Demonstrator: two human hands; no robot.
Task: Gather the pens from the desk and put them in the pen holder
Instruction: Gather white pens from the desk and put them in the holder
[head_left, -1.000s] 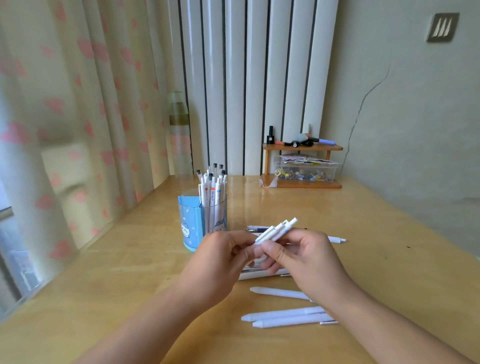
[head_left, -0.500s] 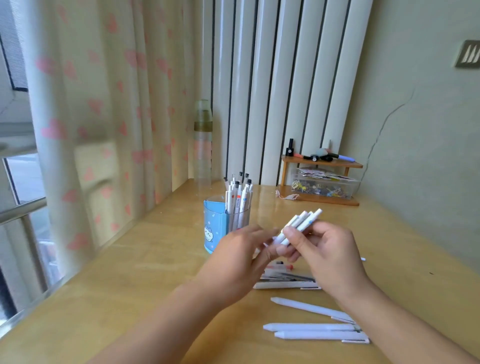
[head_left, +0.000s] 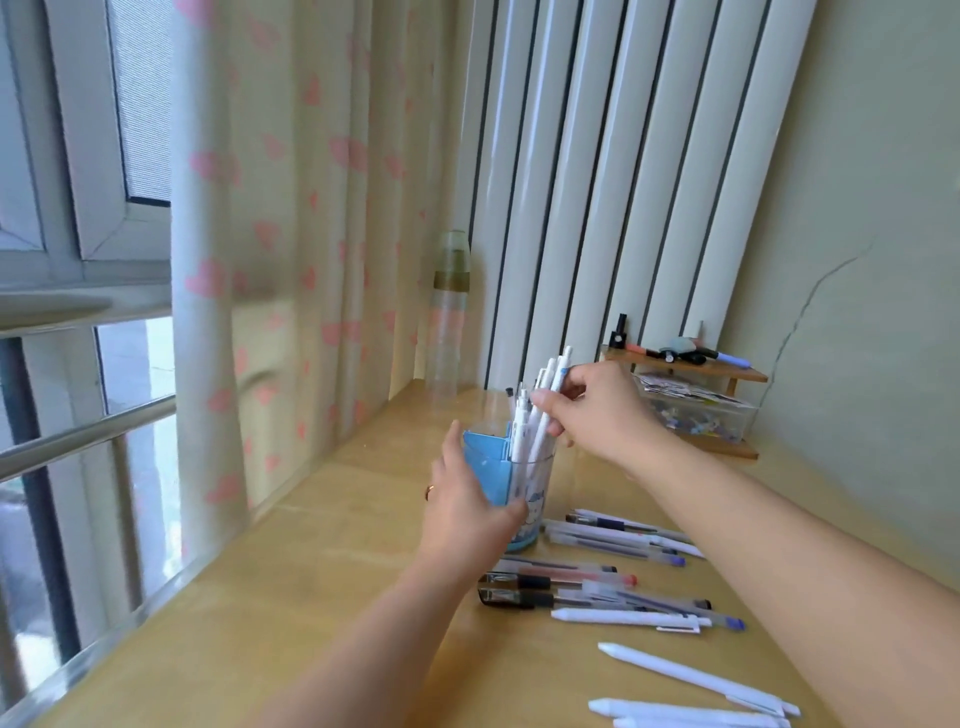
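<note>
- Steadying the pen holder (head_left: 524, 486) at the window side of a wooden desk (head_left: 311, 597): left hand (head_left: 462, 506), wrapped around its near face, thumb across the clear cup part, a ring on one finger.
- Gripping a small bunch of white pens (head_left: 545, 410) from above: right hand (head_left: 597, 410), fingers closed around the barrels, lower ends inside the clear cup, tops pointing up and leaning toward the far wall.
- Standing upright in the same cup alongside that bunch: more pens, black and white tips showing just left of the right thumb.
- Lying loose on the desk just right of the holder and toward the near edge: a scatter of clear pens (head_left: 618, 535) with blue, red and black caps, plus several white pens (head_left: 691, 675) nearest the camera.
- Set against the far wall: a small wooden shelf (head_left: 685, 366) with markers on top and a clear box (head_left: 696, 410) of small items beneath.
- Hanging at left beside the window: a curtain (head_left: 291, 249) with pink hearts, a clear bottle (head_left: 449, 312) behind it.
</note>
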